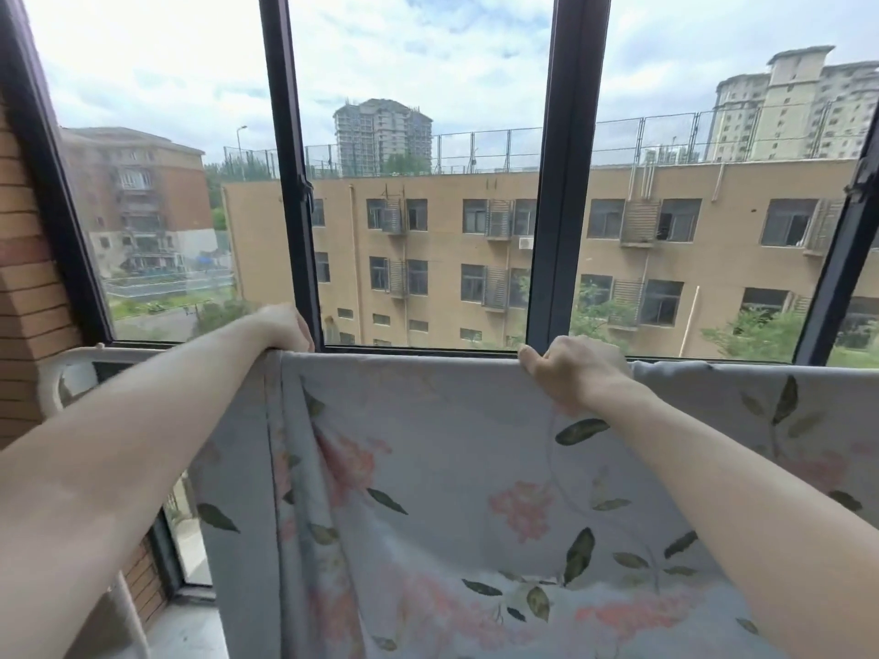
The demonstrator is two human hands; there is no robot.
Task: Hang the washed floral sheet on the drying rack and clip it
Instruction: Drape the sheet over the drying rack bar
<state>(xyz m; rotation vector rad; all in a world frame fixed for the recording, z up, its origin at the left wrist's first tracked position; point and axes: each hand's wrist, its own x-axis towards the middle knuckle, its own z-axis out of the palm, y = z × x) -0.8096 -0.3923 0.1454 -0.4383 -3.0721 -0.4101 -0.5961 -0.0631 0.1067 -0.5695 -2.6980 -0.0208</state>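
The floral sheet (428, 468), pale blue-grey with pink flowers and green leaves, hangs over a horizontal bar of the drying rack and fills the lower middle and right of the view. Its top fold runs level just under the window sill. My left hand (285, 325) grips the sheet's top edge near its left end, fingers curled over the far side. My right hand (571, 373) holds the top edge further right, thumb on the near side and fingers over the top. The white end of the drying rack (66, 368) shows at the left. No clips are in view.
A large window with dark frames (556, 183) stands right behind the rack, with buildings outside. A brick wall (28, 278) closes the left side. A light floor ledge (190, 630) shows at the bottom left.
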